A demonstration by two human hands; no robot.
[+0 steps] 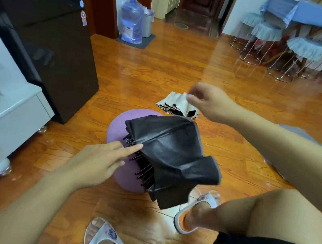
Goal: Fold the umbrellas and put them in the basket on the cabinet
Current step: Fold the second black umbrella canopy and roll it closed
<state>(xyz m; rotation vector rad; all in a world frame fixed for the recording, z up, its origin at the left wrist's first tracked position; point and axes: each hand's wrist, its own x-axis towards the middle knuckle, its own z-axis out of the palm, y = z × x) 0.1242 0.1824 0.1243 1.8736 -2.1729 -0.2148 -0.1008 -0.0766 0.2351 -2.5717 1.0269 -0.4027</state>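
A black umbrella [169,151], collapsed with its fabric loose and rib tips showing, lies across a purple round stool [117,128] in front of me. My left hand [100,161] reaches in from the left, its straight fingers touching the umbrella's edge by the rib tips. My right hand [204,100] hovers above and behind the umbrella, blurred, fingers curled, with nothing visible in it. A second umbrella [176,104], beige outside and black inside, lies half folded on the floor behind the stool. The basket is out of view.
A white cabinet [14,112] stands at the left beside a dark fridge [58,58]. A water bottle [132,20] is at the back, and stools [264,34] stand under a blue-covered table at the right. My sandalled feet [196,212] rest on the wooden floor.
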